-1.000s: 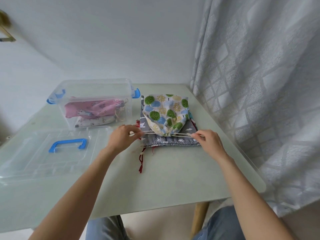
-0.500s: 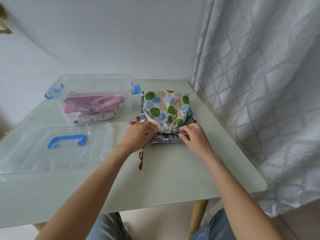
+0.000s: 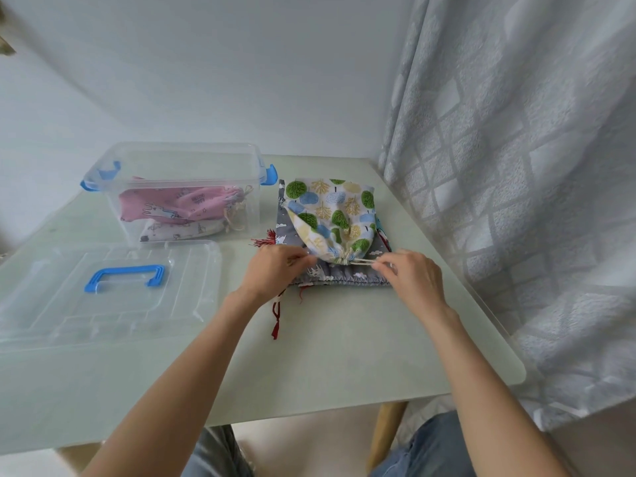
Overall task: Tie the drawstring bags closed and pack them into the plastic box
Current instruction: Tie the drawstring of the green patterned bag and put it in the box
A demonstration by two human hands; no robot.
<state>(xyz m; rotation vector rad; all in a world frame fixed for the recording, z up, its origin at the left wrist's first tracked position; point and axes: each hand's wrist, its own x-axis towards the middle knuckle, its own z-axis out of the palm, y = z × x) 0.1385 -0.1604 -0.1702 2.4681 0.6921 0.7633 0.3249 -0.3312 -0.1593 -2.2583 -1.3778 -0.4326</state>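
Observation:
A white drawstring bag with green and blue trees (image 3: 330,215) lies on top of a grey patterned bag (image 3: 340,275), its mouth gathered tight toward me. My left hand (image 3: 275,270) pinches the cream drawstring (image 3: 361,261) on the left of the gathered mouth. My right hand (image 3: 411,277) pinches the same string on the right, pulled taut. The clear plastic box (image 3: 179,187) with blue latches stands at the back left and holds a pink bag (image 3: 179,206) over a white patterned one.
The box's clear lid (image 3: 103,290) with a blue handle lies flat at the left. A dark red cord (image 3: 276,315) from the grey bag trails toward me. A curtain (image 3: 516,166) hangs along the table's right edge. The wall is close behind.
A second ago my hands were wide apart with the strings stretched. They came together at the bag's mouth, and now sit slightly apart again with the mouth gathered tighter.

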